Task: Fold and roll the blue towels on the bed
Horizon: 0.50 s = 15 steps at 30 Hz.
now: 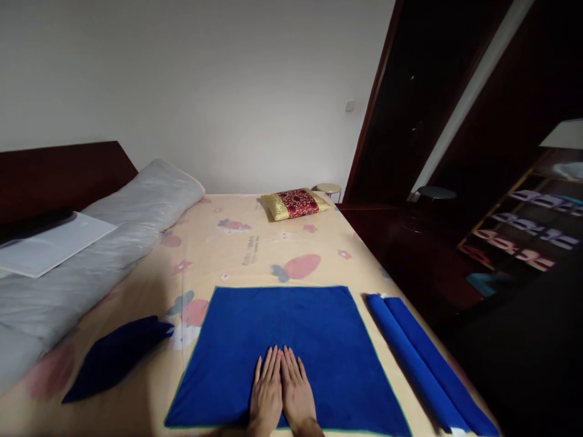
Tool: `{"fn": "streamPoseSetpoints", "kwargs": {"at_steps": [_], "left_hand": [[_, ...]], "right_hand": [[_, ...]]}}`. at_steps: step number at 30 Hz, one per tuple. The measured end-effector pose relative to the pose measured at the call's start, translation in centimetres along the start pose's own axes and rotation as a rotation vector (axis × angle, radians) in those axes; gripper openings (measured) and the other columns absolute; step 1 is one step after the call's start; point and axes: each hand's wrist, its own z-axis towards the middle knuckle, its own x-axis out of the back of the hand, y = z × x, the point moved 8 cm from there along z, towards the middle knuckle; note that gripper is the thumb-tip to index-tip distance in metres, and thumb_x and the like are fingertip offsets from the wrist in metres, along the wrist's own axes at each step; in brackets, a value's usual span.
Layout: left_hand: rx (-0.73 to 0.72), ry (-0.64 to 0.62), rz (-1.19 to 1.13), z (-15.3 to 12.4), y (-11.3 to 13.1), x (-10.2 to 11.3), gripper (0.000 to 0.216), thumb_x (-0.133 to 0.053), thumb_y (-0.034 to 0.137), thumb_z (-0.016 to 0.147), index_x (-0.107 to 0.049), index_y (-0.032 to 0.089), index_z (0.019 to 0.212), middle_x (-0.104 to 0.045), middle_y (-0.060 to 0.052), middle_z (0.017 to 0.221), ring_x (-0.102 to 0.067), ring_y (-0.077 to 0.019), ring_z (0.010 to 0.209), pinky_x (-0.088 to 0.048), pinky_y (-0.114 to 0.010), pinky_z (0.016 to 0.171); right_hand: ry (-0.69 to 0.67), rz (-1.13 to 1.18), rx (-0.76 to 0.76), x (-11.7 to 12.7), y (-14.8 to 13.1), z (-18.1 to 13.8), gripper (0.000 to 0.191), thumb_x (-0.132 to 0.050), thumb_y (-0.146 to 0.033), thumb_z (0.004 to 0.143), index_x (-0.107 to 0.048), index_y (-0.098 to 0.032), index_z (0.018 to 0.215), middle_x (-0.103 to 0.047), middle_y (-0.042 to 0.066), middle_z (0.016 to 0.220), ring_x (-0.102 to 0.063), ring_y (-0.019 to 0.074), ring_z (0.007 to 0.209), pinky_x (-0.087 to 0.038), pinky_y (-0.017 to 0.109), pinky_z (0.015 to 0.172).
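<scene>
A blue towel [282, 321] with a thin green edge lies spread out flat on the bed in front of me. My left hand [267, 388] rests palm down on its near middle part, fingers stretched forward. Right beside it, my right hand [297, 388] lies flat on the same cloth, and the two hands touch along their inner sides. Neither hand holds anything. To the right of the spread towel lie two rolled blue towels [416, 361], side by side. A crumpled dark blue cloth [119, 352] is at the left.
The bed [255, 255] has a peach sheet with strawberry prints. A grey quilt [122, 237] runs along the left, bearing a white board-like object [59, 241]. A red and gold pillow [297, 204] lies at the far end. Stools and a shoe rack [528, 224] stand beyond the right edge.
</scene>
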Motion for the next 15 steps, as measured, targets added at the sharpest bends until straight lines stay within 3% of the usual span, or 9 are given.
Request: {"fn": "streamPoseSetpoints", "kwargs": {"at_steps": [6,15], "left_hand": [[0.031,-0.123,-0.099,-0.1,-0.2,-0.5,0.073,-0.035,0.015,0.085,-0.003,0.026,0.149,-0.033,-0.003,0.155,-0.034,-0.0212,0.142,-0.037,-0.047,0.116],[0.039,-0.129,-0.074,0.1,-0.2,-0.2,0.070,-0.034,0.016,0.086,-0.006,0.026,0.149,-0.032,-0.002,0.155,-0.034,-0.0214,0.142,-0.037,-0.047,0.115]], "right_hand": [[-0.031,0.013,0.015,0.6,-0.2,-0.1,0.062,-0.032,-0.014,0.087,-0.024,-0.020,0.148,-0.029,0.006,0.154,-0.027,0.0212,0.143,-0.033,0.045,0.117],[-0.055,0.053,0.000,1.1,-0.3,0.1,0.064,-0.034,-0.013,0.086,-0.022,-0.021,0.148,-0.024,0.005,0.155,-0.025,0.0214,0.143,-0.031,0.046,0.117]]}}
